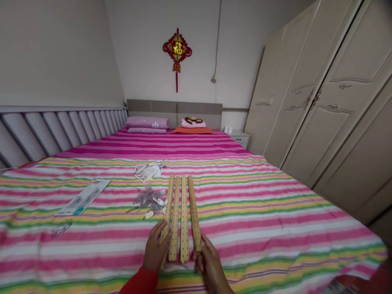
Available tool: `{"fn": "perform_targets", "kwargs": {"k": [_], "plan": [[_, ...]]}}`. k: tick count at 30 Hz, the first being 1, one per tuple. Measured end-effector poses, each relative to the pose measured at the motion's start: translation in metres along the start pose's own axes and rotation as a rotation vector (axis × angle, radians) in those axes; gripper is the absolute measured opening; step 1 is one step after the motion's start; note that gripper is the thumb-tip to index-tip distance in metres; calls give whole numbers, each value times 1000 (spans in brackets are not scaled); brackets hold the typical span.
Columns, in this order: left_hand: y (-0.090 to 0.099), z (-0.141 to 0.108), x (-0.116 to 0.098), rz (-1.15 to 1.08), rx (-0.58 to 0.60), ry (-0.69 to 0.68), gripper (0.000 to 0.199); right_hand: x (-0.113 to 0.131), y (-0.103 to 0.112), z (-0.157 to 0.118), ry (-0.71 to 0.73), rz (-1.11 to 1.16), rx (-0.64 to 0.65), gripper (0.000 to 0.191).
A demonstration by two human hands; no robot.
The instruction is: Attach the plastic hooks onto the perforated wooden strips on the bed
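Several long wooden strips with rows of small holes lie side by side on the striped bedspread (251, 228), pointing away from me. My left hand (157, 246) is closed around the near part of the leftmost strip (170, 192), its thumb close to the second strip (174, 220). The third strip (184, 220) lies untouched between my hands. With thumb and fingers, my right hand (210, 259) grips the near end of the rightmost strip (194, 212), which slants slightly. Left of the strips is a pile of small clear bags with parts (149, 198).
Papers (148, 170) lie beyond the bags. A long clear package (85, 198) and a thin wire-like bundle (62, 227) are at the left. Pillows (147, 122) rest by the headboard (196, 108). A railing (70, 128) runs left; a wardrobe (306, 98) stands right.
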State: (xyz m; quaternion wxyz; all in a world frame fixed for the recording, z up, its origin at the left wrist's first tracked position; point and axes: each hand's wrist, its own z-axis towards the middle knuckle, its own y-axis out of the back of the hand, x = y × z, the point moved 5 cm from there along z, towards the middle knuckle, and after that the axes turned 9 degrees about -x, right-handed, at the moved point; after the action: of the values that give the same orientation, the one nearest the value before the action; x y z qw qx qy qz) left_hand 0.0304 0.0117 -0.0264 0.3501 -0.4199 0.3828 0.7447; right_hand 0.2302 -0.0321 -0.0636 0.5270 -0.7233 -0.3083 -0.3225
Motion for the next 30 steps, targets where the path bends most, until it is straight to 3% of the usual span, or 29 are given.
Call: {"fn": "perform_targets", "kwargs": {"k": [5, 11, 20, 26, 30], "plan": [[-2, 1, 3, 17, 30, 11, 43, 0, 2, 2, -41, -14, -20, 89], [-2, 1, -3, -17, 31, 34, 41, 4, 2, -5, 1, -41, -1, 81], [18, -2, 5, -293, 52, 368, 55, 8, 32, -20, 41, -125, -13, 60], [26, -21, 9, -247, 47, 333, 53, 6, 34, -27, 51, -178, -15, 47], [37, -36, -1, -89, 49, 190, 49, 6, 35, -39, 34, -267, 5, 46]]}}
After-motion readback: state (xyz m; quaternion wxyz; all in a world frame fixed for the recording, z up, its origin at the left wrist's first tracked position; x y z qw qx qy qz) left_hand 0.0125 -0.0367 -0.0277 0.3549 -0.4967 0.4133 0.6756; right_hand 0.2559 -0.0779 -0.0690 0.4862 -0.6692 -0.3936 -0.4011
